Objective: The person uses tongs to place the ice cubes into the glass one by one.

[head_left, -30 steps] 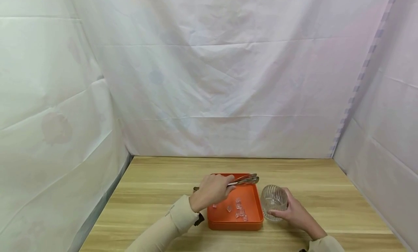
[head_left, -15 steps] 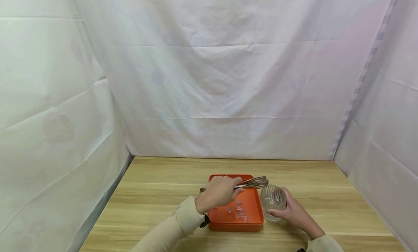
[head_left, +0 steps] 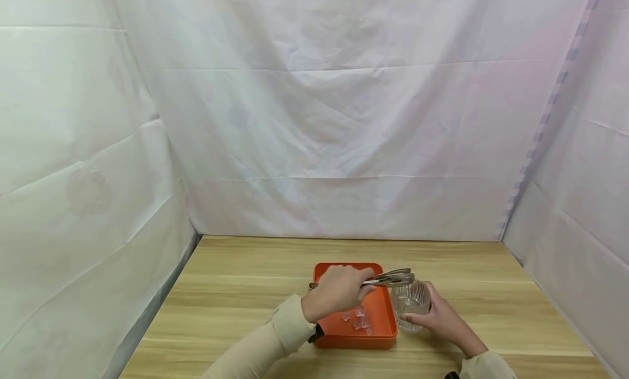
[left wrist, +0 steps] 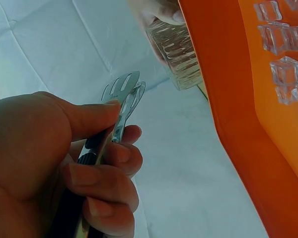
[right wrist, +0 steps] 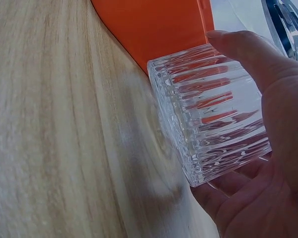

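Note:
My left hand (head_left: 339,292) grips metal tongs (head_left: 393,278) above the orange tray (head_left: 354,343), their slotted ends pointing right and overlapping the rim of a clear ribbed glass (head_left: 409,305) in the head view. In the left wrist view, the thumb and curled fingers press the tong arms (left wrist: 105,146) nearly together; I cannot tell whether a cube sits between the ends. Fingers and thumb of my right hand (head_left: 442,316) wrap the glass from the right, close beside the tray's right wall. Several clear ice-like cubes (head_left: 362,321) lie in the tray, partly hidden by my left hand.
The tray and glass are on a wood-grain table (head_left: 236,291). White cloth (head_left: 319,122) hangs behind its far edge, with more cloth on the left (head_left: 83,204) and right (head_left: 580,204) sides.
My left hand has moved right with the tongs, whose ends went from over the tray's far right corner to over the glass rim. The right hand and glass have barely moved.

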Motion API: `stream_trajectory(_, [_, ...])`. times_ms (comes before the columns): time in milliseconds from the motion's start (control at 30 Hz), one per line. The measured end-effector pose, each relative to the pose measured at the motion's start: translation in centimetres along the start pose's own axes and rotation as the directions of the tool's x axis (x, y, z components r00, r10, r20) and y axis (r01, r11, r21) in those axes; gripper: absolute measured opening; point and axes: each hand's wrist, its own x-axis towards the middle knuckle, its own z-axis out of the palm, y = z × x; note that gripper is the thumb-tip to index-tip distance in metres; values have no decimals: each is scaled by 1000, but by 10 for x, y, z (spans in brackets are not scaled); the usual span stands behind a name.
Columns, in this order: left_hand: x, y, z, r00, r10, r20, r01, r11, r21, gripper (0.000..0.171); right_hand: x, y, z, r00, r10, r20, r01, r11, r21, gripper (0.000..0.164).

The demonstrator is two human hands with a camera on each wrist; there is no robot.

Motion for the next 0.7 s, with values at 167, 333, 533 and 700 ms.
stream_trajectory(167, [5,4,1,1000,7,4,-7,1000,-1,25,3,8,-1,1000,-1,10,1,1000,8,83])
stream_trajectory(333, [7,7,3,1000,13,0,-13,1000,2,26,3,9,-1,999,5,33,-7,999,48,82])
stream_trajectory(533, [9,10,5,1000,27,0,-27,1000,-7,24,2,9,-1,999,-19,37,16,996,85,84])
stream_trajectory(700, [10,11,6,999,31,-5,-31,1000,3,22,2,8,0,999,-34,28,31,995,99,84])
